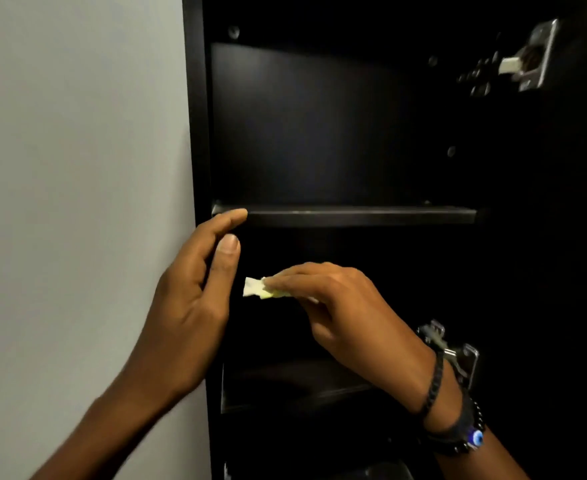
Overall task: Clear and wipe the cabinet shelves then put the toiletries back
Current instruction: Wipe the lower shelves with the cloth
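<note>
A black cabinet (198, 133) stands open with bare dark shelves inside. The upper shelf (354, 215) runs across the middle of the view, and a lower shelf (302, 382) shows below the hands. My right hand (337, 306) is inside the compartment between them, pinching a small pale yellow cloth (255, 288) whose end sticks out to the left. My left hand (195, 296) is at the cabinet's left front edge, its fingertips touching the front of the upper shelf and holding nothing. No toiletries are in view.
A plain grey wall (77, 202) fills the left side. Metal door hinges sit on the cabinet's right side, one high (534, 60) and one low (458, 355). My right wrist wears dark bracelets (458, 431).
</note>
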